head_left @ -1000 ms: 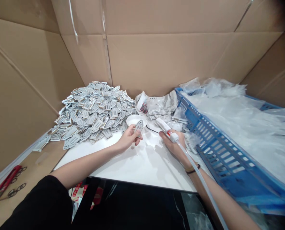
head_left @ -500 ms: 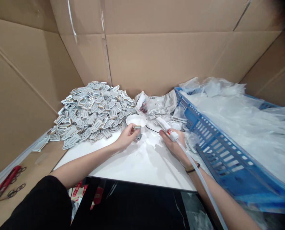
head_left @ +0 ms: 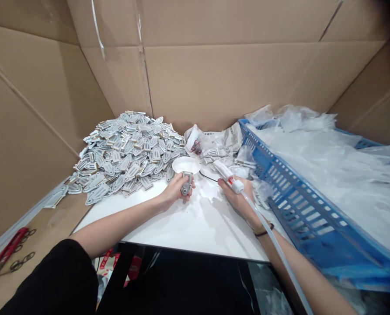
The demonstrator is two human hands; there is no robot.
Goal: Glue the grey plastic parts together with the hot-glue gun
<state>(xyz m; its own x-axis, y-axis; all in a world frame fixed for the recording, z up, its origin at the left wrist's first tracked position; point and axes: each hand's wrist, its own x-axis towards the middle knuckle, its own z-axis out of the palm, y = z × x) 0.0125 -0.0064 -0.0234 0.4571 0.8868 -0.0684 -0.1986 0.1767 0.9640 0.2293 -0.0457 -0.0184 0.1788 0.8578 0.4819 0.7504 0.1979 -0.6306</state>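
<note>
My left hand [head_left: 176, 191] is closed around a small grey metal clip [head_left: 187, 183] with a slotted end and a rounded end, held just in front of a round white dish [head_left: 186, 165]. In my right hand [head_left: 241, 197] is a white handheld tool [head_left: 228, 176] with a red part on its side and a pale hose [head_left: 276, 245] trailing back along the forearm. The tool's nose points up and left, apart from the clip. A big heap of similar grey metal pieces [head_left: 132, 153] lies at the left of the white tabletop [head_left: 188, 227].
At the right stands a blue plastic crate [head_left: 300, 192] full of clear plastic bags [head_left: 329, 157]. Crumpled printed paper [head_left: 231, 136] and bagged pieces lie at the back. Red-handled scissors [head_left: 8, 249] rest on cardboard at far left. Cardboard walls [head_left: 214, 78] surround the table.
My left hand has turned the clip so that its broad face now shows, and the fingers have shifted beneath it. My right hand and the tool are nearly unmoved.
</note>
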